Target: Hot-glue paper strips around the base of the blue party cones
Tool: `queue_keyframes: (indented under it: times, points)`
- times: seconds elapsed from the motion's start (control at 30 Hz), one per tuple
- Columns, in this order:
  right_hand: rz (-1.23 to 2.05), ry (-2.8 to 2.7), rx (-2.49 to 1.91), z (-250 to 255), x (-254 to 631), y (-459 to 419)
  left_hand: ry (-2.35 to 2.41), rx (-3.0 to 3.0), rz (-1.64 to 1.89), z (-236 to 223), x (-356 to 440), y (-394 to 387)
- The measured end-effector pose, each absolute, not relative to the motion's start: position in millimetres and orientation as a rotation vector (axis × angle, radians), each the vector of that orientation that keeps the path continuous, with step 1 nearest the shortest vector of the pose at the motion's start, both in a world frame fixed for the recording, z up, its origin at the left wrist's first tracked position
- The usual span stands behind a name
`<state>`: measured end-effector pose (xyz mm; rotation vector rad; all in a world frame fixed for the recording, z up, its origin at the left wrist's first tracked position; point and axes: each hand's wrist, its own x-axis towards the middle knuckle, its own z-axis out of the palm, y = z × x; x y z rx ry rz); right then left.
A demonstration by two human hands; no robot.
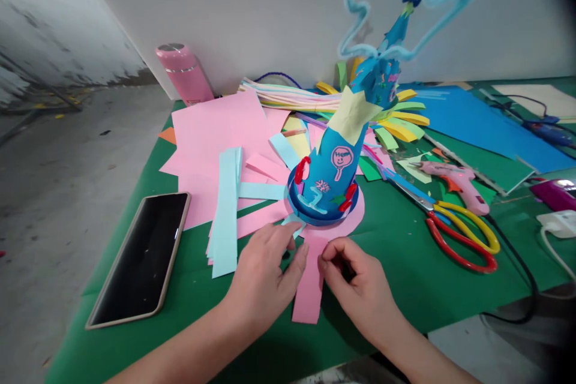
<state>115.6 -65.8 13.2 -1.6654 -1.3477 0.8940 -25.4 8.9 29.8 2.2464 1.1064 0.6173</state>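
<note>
A blue paper cone hat (335, 162) with a cream jagged collar, red pipe-cleaner bits and a drawn lollipop stands on a round pink paper base (355, 216). From its front edge a pink paper strip (309, 291) runs toward me over the green table. My left hand (270, 267) lies at the strip's left side, thumb and index finger apart. Its fingertips are close to a small light blue paper piece (294, 227) by the brim. On the right side, my right hand (353, 273) pinches at the strip's edge with thumb and index finger together.
Light blue strips (227, 216) and pink sheets (216, 132) lie left, near a phone (141, 258) and a pink bottle (185, 75). To the right are scissors (450, 222), a pink glue gun (456, 180) with its cord and blue sheets (486, 120). A second decorated cone (375, 81) stands behind.
</note>
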Motion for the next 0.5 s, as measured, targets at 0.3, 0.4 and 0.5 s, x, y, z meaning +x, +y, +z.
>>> queue_keyframes:
  times: [0.3, 0.4, 0.5]
  points:
    - [0.839, -1.493, -1.863, 15.1, 119.3, -52.8, 0.872, 2.579, 0.636, 8.6, -27.7, 17.1]
    - [0.806, -1.481, -1.902, 13.4, 118.1, -48.5, 0.835, 2.579, 0.637, 4.8, -28.9, 16.3]
    - [0.769, -1.464, -1.94, 12.6, 116.5, -46.6, 0.807, 2.575, 0.659, 4.5, -29.2, 17.6]
